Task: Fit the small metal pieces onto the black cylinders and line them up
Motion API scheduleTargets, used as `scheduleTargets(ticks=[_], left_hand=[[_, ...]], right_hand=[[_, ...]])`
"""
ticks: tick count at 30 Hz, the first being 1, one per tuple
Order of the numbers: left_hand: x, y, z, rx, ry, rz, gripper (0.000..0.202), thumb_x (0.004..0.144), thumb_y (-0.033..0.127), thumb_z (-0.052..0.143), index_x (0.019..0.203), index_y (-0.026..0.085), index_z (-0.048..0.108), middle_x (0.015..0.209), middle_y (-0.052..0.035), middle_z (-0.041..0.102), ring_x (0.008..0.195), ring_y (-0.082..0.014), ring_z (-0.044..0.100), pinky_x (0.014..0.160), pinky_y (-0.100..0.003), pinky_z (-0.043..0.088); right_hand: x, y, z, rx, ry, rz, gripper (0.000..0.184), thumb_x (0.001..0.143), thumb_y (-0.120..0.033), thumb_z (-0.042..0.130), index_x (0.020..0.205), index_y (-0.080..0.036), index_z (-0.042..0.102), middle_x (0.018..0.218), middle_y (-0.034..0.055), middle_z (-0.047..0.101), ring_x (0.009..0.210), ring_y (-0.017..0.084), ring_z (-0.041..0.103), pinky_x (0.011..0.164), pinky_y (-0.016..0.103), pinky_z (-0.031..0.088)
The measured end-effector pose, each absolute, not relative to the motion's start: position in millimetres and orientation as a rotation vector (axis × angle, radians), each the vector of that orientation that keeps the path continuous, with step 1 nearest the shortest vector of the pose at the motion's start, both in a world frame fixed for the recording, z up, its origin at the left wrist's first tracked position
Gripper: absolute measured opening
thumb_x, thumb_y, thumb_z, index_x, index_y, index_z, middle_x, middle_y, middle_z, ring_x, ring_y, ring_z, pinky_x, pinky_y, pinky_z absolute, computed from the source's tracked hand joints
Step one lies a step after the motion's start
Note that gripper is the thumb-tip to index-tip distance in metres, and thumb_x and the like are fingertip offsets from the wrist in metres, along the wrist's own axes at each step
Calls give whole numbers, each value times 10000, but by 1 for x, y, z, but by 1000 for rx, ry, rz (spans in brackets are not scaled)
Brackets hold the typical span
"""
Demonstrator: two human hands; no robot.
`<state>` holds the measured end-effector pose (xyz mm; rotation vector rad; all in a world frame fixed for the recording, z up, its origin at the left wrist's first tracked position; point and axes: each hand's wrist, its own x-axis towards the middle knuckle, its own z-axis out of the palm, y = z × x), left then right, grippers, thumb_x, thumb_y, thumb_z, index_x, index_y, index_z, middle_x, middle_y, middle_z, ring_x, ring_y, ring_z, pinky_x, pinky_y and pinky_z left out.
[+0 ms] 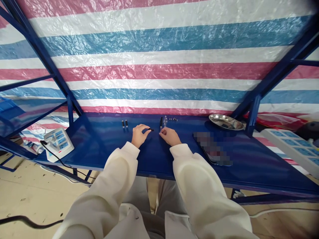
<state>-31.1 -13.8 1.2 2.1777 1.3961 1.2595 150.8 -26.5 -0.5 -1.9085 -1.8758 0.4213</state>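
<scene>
My left hand (140,134) rests on the blue metal shelf (99,146), its fingers pinched on a small black cylindrical part (151,129) that points right. My right hand (170,135) lies a short way to the right, fingers curled around a small clear piece (160,128) that I cannot make out well. Just behind my right hand stand several small black and clear vials (163,120). Two small dark upright parts (124,123) stand behind my left hand. Both arms wear cream sleeves.
A round steel dish (226,122) sits at the back right. A dark flat phone-like object (214,149) lies right of my right hand. A row of tiny metal pieces (172,119) sits near the back. A white power strip (58,142) rests on the shelf's left end. Blue frame posts and a striped tarp stand behind.
</scene>
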Motion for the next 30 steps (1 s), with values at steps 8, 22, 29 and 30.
scheduleTargets(ticks=[8,22,29,30], left_hand=[[-31,-12,-2,2088,1236,1421,65,758,216,664,813,187,679,833,-33,678,734,-138,628,771,-305,518],[-31,-13,2,1917,1207,1400,108,742,252,669,819,178,688,871,-41,686,687,-117,614,612,-250,477],[-31,-12,1,1907,1194,1411,135,751,299,661,817,183,685,873,-42,688,677,-117,613,580,-248,467],[-31,-13,1,1910,1189,1406,138,750,300,663,818,182,686,871,-42,687,679,-118,612,579,-247,466]], right_hand=[[146,-28,0,-1784,-2011,403,109,812,-247,571,872,-192,642,779,10,656,742,133,572,658,219,383],[139,-33,5,-1862,-2047,317,86,820,-253,544,844,-213,616,741,-8,647,734,134,581,595,228,325],[139,-33,5,-1947,-2038,264,107,835,-261,517,850,-211,610,794,17,666,764,150,599,594,235,330],[138,-34,5,-1954,-2047,250,108,838,-258,513,854,-210,609,804,21,669,768,153,602,598,236,333]])
